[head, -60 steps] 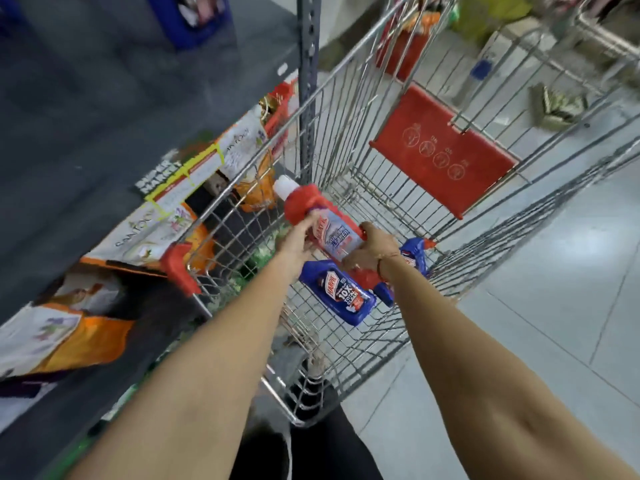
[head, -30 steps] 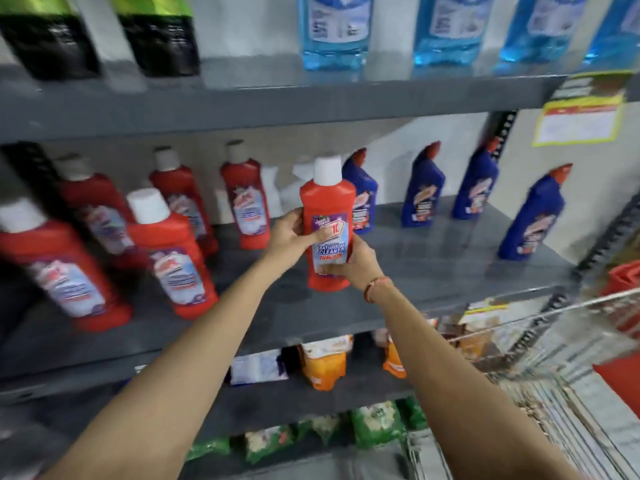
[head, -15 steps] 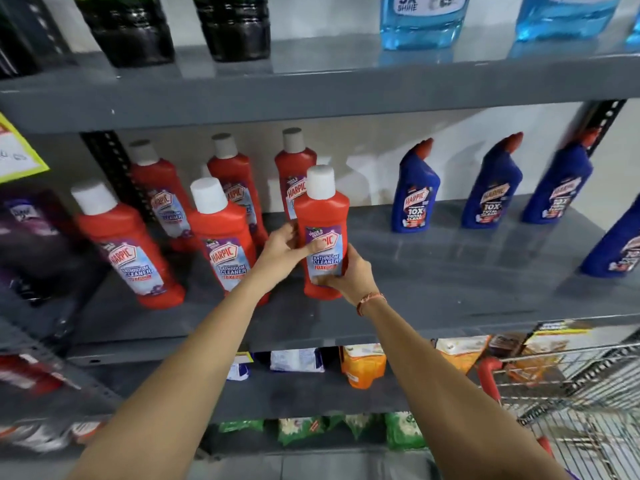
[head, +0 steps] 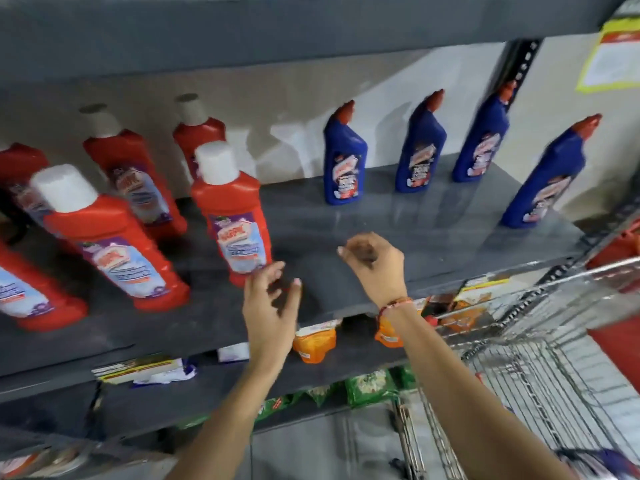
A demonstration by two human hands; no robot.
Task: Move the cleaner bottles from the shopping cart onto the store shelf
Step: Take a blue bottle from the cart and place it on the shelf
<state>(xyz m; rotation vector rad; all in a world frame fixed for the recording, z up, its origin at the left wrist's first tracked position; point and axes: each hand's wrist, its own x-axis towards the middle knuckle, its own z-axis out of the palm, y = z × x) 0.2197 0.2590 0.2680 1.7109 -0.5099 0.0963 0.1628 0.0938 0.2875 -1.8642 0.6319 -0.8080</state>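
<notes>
Whole frame motion-blurred. Label text on the red white-capped cleaner bottles (head: 232, 216) and blue angled-neck bottles (head: 344, 161) unreadable. Leftmost red bottle (head: 20, 292) cut by left edge. Rear red bottle (head: 199, 133) half hidden behind the front one. Silver wire shopping cart (head: 540, 358) cut by right and bottom edges, contents indistinct. Yellow shelf tag (head: 613, 53) cropped at right, print illegible. Orange pouches (head: 313, 342) partly hidden under the grey shelf board (head: 433, 244).
</notes>
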